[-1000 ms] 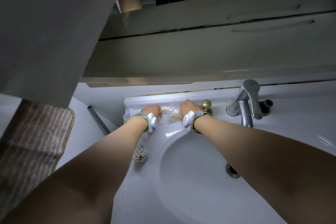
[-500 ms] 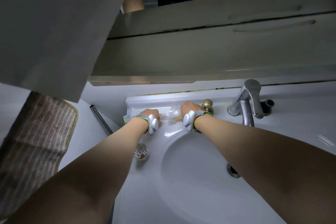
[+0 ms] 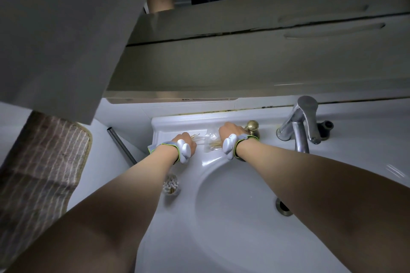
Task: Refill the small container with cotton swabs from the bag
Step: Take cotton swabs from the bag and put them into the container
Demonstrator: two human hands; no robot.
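Head view, looking down on a white sink (image 3: 233, 217), both forearms reaching to its back ledge near the centre of the frame.

Left hand (image 3: 186, 141): fingers curled round a small bunch of cotton swabs (image 3: 195, 136), their tips poking out toward the right. The bunch is just clear of the bag's left edge.

Right hand (image 3: 229, 132): lies on top of the clear plastic bag (image 3: 211, 141), fingers bent down over it. It appears to grip the bag, though the fingertips are hidden and the grip cannot be confirmed. More swabs show pale yellow through the plastic, below and left of this hand.

Bag sits on the ledge, between the two hands, at the basin's upper rim.

Small container (image 3: 170, 184): upright on the sink surround, left of the basin, below the left wrist and partly tucked behind the left forearm. White swab heads fill its mouth.

Each wrist carries a band with a white device (image 3: 184, 150).

Right of the right hand: a brass knob (image 3: 253, 127), then a chrome faucet (image 3: 301, 122) toward the upper right. A drain opening (image 3: 282, 207) shows beside the right forearm. Striped towel (image 3: 37, 166) hangs at the left edge. Cabinet (image 3: 244, 51) fills the upper frame.
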